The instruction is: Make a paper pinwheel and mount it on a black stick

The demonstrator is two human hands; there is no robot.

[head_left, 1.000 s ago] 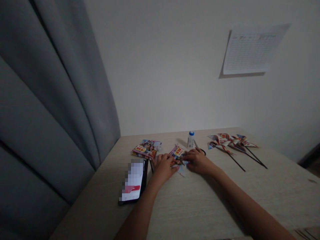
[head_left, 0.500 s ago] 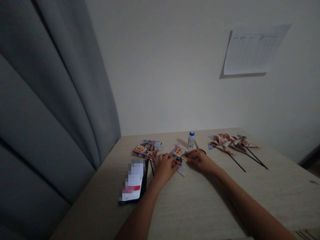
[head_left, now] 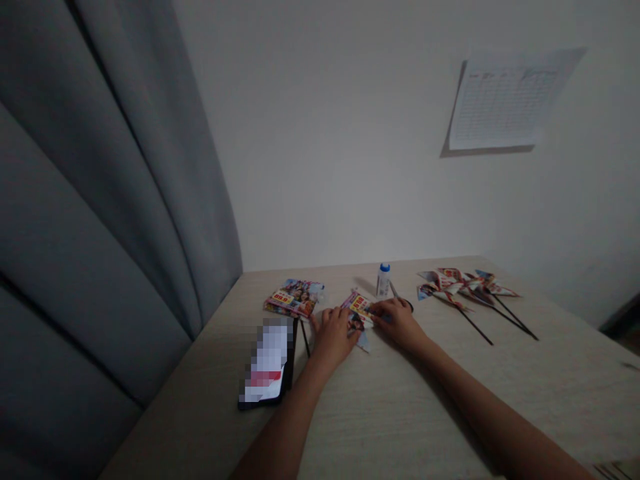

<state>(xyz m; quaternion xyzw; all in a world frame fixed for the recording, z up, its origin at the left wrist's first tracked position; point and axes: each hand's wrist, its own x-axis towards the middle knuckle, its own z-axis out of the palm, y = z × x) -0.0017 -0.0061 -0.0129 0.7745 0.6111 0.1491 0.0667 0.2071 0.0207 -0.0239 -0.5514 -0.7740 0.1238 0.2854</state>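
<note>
the printed paper (head_left: 359,305) lies on the table (head_left: 400,407) between the hands. the left hand (head_left: 333,337) spreads over its near left part; the right hand (head_left: 399,321) touches its right edge — whether it pinches, one cannot tell. uneven pressure could skew or crease the sheet — and a rightward slip could nudge the scissors (head_left: 393,289) or glue bottle (head_left: 383,281).
</note>
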